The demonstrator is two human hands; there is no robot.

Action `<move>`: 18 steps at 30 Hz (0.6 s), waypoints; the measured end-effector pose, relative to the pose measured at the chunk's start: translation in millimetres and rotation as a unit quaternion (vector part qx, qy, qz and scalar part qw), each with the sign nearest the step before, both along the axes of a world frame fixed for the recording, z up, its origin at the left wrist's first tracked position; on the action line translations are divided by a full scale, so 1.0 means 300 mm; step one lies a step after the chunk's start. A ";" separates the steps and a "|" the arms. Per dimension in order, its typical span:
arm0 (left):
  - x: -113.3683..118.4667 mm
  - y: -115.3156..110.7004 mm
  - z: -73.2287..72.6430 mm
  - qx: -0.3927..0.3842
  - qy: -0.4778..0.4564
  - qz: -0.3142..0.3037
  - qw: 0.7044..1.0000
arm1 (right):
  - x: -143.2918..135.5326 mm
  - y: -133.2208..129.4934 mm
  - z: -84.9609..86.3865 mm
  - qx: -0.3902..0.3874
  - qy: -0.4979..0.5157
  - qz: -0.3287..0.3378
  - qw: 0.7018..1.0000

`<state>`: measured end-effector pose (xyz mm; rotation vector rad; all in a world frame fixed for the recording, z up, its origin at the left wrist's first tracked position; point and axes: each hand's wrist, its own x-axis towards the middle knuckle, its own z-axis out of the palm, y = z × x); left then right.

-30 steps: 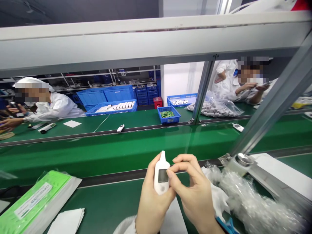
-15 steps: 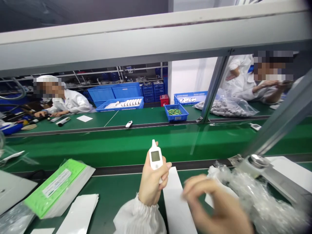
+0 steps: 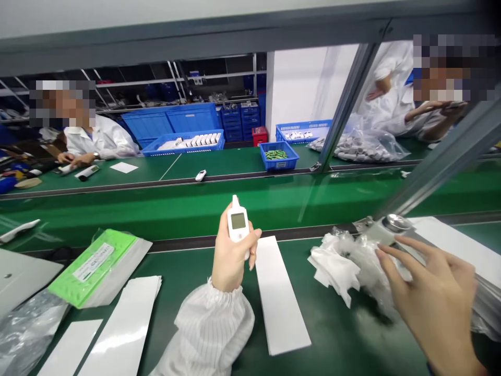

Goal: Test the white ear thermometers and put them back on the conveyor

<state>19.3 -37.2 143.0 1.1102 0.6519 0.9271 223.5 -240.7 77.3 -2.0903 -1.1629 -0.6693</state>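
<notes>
A white ear thermometer [image 3: 238,220] with a small grey screen is held upright in my left hand [image 3: 231,256], thumb across its lower front and probe tip pointing up. My right hand [image 3: 434,292] hangs at the right with fingers spread and nothing in it. It is close to crumpled clear plastic bags [image 3: 370,266] and a device with a round metal top [image 3: 398,223]. Crumpled white tissue [image 3: 334,266] lies left of the bags. A long stack of white card strips [image 3: 281,297] lies on the green bench between my hands.
At the left are a green-labelled packet [image 3: 96,266] and white sheets [image 3: 125,324]. Beyond the green conveyor [image 3: 188,209] stand a blue bin of green parts [image 3: 279,164], trays of white parts [image 3: 186,149] and a bag of grey parts [image 3: 364,149]. Co-workers sit across; a metal post [image 3: 346,104] rises at right.
My right hand has moved right, away from the card strips, and its fingers have spread. The left hand still holds the thermometer. The camera view has tilted downward.
</notes>
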 end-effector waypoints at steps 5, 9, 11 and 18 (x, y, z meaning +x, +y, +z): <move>-0.016 -0.034 0.002 0.005 0.017 -0.010 1.000 | -0.078 0.117 0.072 0.044 -0.023 0.101 0.994; -0.033 -0.054 0.015 0.013 0.019 -0.019 1.000 | -0.090 0.170 -0.036 -0.036 -0.016 0.119 0.992; -0.042 -0.060 0.023 0.005 0.020 -0.025 0.999 | -0.077 0.172 -0.131 -0.112 -0.053 0.079 0.989; -0.052 -0.052 0.021 -0.022 0.017 -0.051 0.998 | 0.000 0.171 -0.204 -0.115 0.096 0.083 0.985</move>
